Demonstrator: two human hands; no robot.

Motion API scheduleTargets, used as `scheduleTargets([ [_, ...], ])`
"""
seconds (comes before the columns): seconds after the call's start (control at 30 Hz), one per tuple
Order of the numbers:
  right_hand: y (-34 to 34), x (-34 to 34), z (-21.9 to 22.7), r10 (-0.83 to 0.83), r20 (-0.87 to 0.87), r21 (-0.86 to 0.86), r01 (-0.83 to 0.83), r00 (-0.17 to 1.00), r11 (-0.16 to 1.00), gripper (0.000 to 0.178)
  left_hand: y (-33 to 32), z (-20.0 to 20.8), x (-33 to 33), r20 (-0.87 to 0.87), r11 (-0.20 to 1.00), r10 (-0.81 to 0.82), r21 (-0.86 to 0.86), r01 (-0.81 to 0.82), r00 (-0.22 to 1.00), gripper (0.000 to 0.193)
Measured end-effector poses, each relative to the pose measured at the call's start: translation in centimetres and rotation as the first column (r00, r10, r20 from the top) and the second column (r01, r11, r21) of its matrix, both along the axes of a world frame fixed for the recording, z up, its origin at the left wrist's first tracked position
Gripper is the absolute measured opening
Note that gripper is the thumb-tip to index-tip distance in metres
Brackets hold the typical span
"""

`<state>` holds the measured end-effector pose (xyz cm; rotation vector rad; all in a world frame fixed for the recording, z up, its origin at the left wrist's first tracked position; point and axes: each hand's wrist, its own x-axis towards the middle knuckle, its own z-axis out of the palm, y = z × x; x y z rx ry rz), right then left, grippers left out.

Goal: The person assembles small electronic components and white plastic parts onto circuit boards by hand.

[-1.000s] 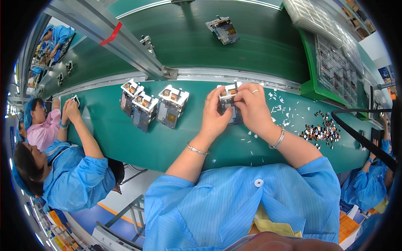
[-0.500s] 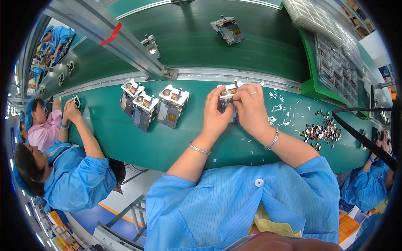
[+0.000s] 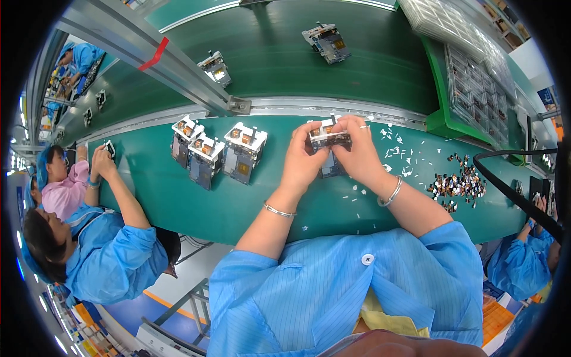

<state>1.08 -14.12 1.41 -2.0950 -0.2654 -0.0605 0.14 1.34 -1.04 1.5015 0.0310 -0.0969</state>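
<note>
Between my two hands is an electronic module (image 3: 331, 140) with a white plastic top, copper coils and a circuit board below. My left hand (image 3: 303, 159) grips its left side, fingers curled over the top edge and thumb on the front. My right hand (image 3: 361, 156) closes on the right side the same way, its thumb also at the front. The fingers cover parts of the module's sides. Left of my hands, three similar modules stand upright: a nearer one (image 3: 241, 163), a middle one (image 3: 205, 166) and a far-left one (image 3: 181, 149).
White scraps (image 3: 395, 152) and a heap of small parts (image 3: 458, 187) lie to the right. Beyond a metal rail, a green belt (image 3: 380, 71) carries more boards (image 3: 331, 44). A green crate (image 3: 437, 122), black cable (image 3: 505, 190) and metal post (image 3: 172, 65) stand nearby; co-workers (image 3: 113, 250) sit at left.
My right fingers have shifted from the module's top to its right side, and both thumbs now meet its front. More of its dark front edge shows. Boards on the belt have slid slightly right.
</note>
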Motion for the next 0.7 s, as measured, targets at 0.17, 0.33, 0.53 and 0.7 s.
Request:
scheduleTargets([
  [0.17, -0.2, 0.4, 0.5, 0.059, -0.022, -0.037, -0.06, 0.998, 0.998, 0.036, 0.1, 0.0, 0.1, -0.029, 0.999, -0.015, 0.04, 0.016, 0.999, 0.052],
  [0.33, -0.2, 0.3, 0.9, 0.088, -0.042, -0.02, -0.089, 0.995, 0.996, 0.037, -0.2, 0.0, -0.2, 0.063, 0.994, 0.017, 0.107, -0.023, 0.998, 0.049],
  [0.53, -1.1, 0.4, 0.0, 0.167, -0.005, 0.031, -0.167, 0.986, 0.986, 0.038, 0.3, -0.6, -0.5, 0.105, 0.997, -0.035, 0.068, 0.028, 0.994, 0.058],
  [0.7, -1.1, -1.2, 1.1, 0.048, 0.271, -0.201, 0.008, 0.961, 0.98, 0.025, 0.3, -1.0, -0.7, 0.097, 0.995, -0.034, 0.093, 0.025, 0.995, 0.064],
])
